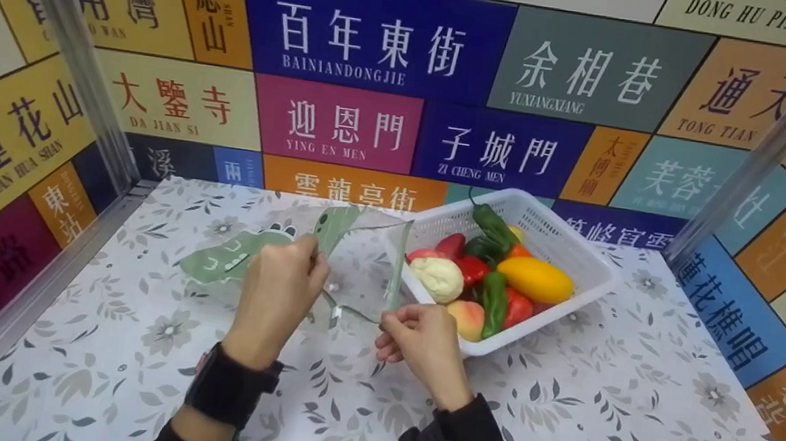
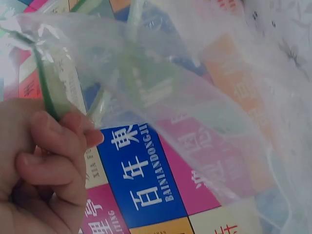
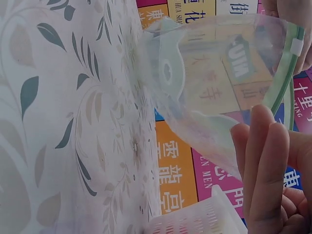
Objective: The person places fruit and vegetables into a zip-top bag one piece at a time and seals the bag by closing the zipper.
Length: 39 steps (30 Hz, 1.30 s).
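A clear plastic zip bag with a green cartoon crocodile print is held up over the table by both hands. My left hand pinches the green zip edge at one end of its mouth; the left wrist view shows thumb and fingers curled on that strip. At the other end, my right hand grips the zip edge between thumb and fingers. Between the hands the mouth gapes in a loop, and a small white slider sits on the strip. Inside the bag nothing shows.
A white plastic basket stands right of the bag, close to my right hand. It holds a yellow mango-like fruit, green peppers, a peach and other produce. Printed panels wall off the patterned table behind.
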{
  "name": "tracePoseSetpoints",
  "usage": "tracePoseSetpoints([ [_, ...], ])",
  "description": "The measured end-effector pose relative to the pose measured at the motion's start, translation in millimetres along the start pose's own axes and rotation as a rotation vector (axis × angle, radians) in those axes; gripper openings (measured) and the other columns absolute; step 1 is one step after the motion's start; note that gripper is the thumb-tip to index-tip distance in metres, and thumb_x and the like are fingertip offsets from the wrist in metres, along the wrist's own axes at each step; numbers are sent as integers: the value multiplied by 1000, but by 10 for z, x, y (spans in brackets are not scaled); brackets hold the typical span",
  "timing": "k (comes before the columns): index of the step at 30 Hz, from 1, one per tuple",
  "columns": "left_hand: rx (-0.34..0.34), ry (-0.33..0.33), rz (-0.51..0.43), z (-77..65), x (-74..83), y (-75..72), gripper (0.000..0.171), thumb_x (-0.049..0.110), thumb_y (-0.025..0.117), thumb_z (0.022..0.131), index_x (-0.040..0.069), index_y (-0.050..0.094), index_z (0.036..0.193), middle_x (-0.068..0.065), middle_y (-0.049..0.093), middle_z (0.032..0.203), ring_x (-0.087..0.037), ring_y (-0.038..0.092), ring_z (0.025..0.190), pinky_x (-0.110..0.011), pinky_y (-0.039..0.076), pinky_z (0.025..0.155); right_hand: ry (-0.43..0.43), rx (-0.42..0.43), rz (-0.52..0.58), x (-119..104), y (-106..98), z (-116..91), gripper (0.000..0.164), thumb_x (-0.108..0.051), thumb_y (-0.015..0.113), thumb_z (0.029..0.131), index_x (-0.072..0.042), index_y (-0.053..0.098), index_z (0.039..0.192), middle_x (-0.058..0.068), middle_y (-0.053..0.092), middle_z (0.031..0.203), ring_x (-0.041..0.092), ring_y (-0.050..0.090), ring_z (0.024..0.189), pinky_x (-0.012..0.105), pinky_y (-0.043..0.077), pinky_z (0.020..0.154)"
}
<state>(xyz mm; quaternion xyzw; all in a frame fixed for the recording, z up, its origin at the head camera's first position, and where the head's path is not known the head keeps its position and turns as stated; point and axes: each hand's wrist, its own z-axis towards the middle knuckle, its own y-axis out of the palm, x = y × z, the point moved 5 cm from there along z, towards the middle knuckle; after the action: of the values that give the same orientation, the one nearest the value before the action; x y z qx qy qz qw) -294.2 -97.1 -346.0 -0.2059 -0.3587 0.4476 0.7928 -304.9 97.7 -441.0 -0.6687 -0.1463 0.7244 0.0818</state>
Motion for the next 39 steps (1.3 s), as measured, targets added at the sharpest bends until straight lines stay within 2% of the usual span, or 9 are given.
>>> tracePoseSetpoints([
  [6, -29, -88, -3, 49, -24, 5, 6, 9, 68, 86, 6, 69, 82, -5, 68, 63, -19, 62, 53, -33, 47, 49, -10, -22, 4, -14, 12, -11, 22, -17, 68, 93, 1, 71, 80, 13, 72, 66, 16, 70, 51, 30, 58, 51],
  [12, -71, -91, -41, 67, 36, 79, 5, 11, 70, 88, 7, 71, 86, -5, 69, 64, -17, 62, 54, -30, 47, 49, -37, -46, 1, -58, 3, -15, 22, -23, 68, 95, -5, 73, 83, 11, 73, 67, 18, 71, 53, 33, 59, 53],
  [16, -58, -66, -59, 85, 25, 91, 6, 11, 70, 88, 8, 71, 83, -5, 70, 65, -16, 62, 54, -29, 48, 50, -59, -57, -20, -140, -131, -40, 21, -25, 69, 95, -7, 73, 85, 10, 73, 69, 21, 71, 56, 35, 60, 56],
  [19, -40, -57, -64, 102, -8, 85, 7, 11, 70, 89, 8, 72, 83, -5, 71, 65, -16, 62, 54, -28, 48, 50, -56, -39, -54, -227, -371, -31, 21, -26, 71, 94, -6, 73, 87, 10, 73, 71, 22, 70, 57, 35, 60, 57],
  [24, -24, -77, -75, 128, -76, 96, 11, 16, 71, 91, 8, 71, 84, -5, 70, 65, -15, 61, 54, -27, 46, 49, -60, 62, -147, -305, -975, 95, 27, -30, 70, 95, -3, 73, 94, 12, 74, 78, 29, 73, 66, 35, 61, 60],
  [27, -9, -86, -90, 142, -117, 119, 12, 17, 70, 92, 8, 71, 84, -4, 68, 63, -14, 58, 52, -26, 43, 47, -83, 145, -284, -256, -1372, 219, 28, -33, 68, 96, -6, 72, 99, 12, 75, 85, 29, 74, 74, 33, 61, 65],
  [31, 12, -102, -106, 159, -170, 152, 14, 17, 68, 93, 7, 72, 85, -3, 65, 59, -14, 55, 51, -26, 38, 47, -88, 224, -515, -110, -1838, 380, 29, -31, 68, 95, -5, 69, 110, 14, 74, 103, 28, 71, 93, 38, 59, 84],
  [35, 24, -117, -111, 175, -218, 174, 15, 18, 68, 94, 6, 72, 86, -3, 65, 60, -14, 56, 51, -26, 38, 47, 15, 173, -659, 56, -2145, 487, 41, -30, 68, 95, -2, 61, 124, 23, 63, 126, 39, 59, 118, 56, 47, 105],
  [39, 40, -110, -115, 192, -262, 182, 15, 18, 68, 94, 6, 72, 86, -5, 67, 61, -15, 58, 52, -27, 40, 47, 110, 52, -767, 197, -2256, 577, 56, -32, 72, 92, 0, 53, 133, 29, 54, 137, 44, 52, 123, 62, 40, 109],
])
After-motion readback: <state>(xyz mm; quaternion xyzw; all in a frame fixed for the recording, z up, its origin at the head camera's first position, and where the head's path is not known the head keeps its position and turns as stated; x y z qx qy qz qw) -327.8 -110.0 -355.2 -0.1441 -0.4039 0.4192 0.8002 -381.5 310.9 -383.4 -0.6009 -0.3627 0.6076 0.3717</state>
